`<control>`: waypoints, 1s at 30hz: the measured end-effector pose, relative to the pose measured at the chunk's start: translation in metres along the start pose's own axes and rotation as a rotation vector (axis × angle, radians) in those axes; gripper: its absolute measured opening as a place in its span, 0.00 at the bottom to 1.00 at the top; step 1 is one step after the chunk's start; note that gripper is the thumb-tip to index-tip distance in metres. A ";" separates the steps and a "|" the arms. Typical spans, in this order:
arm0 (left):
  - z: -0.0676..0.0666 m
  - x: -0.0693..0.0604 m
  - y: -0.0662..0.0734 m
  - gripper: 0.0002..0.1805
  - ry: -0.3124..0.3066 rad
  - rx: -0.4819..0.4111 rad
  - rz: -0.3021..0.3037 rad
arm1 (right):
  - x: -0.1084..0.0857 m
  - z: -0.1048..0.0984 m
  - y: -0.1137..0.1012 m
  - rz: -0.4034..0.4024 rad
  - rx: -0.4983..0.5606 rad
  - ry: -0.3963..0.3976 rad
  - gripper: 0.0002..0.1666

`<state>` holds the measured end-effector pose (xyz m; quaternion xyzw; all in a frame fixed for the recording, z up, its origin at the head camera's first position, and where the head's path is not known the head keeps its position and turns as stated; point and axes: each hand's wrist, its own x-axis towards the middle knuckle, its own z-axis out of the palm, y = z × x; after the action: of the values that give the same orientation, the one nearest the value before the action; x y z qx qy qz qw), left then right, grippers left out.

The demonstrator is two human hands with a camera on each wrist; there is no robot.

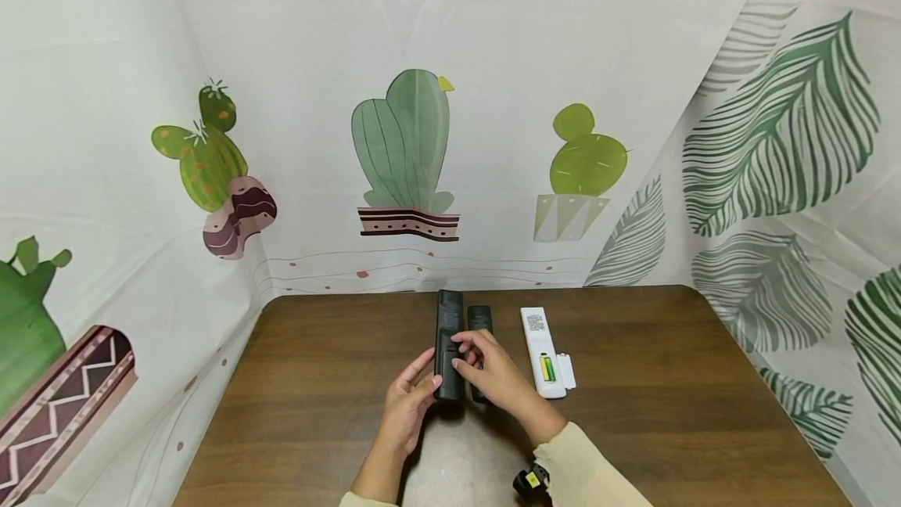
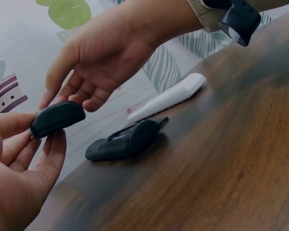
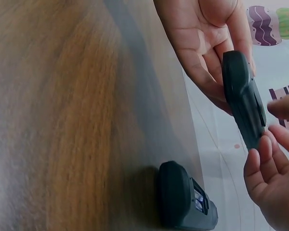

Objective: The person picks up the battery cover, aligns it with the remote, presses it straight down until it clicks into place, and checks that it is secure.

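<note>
My left hand (image 1: 407,407) grips a large black remote control (image 1: 450,308) near its lower end, its ribbed back turned up. Over that back, my right hand (image 1: 496,372) has thumb and curled fingers at the battery cover (image 3: 258,102), which stands slightly proud along one edge in the right wrist view. Its fingertips appear to pinch the cover; the contact is partly hidden. A smaller black remote (image 2: 120,142) lies on the table beneath the right hand, its battery compartment uncovered.
To the right lies a white remote (image 1: 535,343) face down, a green and yellow battery (image 1: 547,368) in its compartment. Its white battery cover (image 1: 566,372) lies against its side. The wooden table (image 1: 324,382) meets a cactus-printed cloth (image 1: 493,257) behind.
</note>
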<state>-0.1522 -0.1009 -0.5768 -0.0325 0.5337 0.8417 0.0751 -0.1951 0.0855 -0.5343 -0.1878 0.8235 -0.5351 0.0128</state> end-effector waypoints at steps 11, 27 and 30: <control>0.001 0.000 0.001 0.32 -0.009 -0.018 0.016 | 0.002 0.006 -0.004 0.144 0.043 0.103 0.29; 0.000 -0.001 0.002 0.32 -0.027 -0.024 0.002 | 0.004 0.013 -0.008 0.259 0.247 0.044 0.44; -0.001 0.000 0.001 0.32 -0.034 -0.025 0.004 | 0.004 0.014 -0.009 0.262 0.268 0.037 0.45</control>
<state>-0.1523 -0.1022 -0.5758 -0.0180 0.5217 0.8490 0.0822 -0.1935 0.0688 -0.5319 -0.0656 0.7625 -0.6370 0.0921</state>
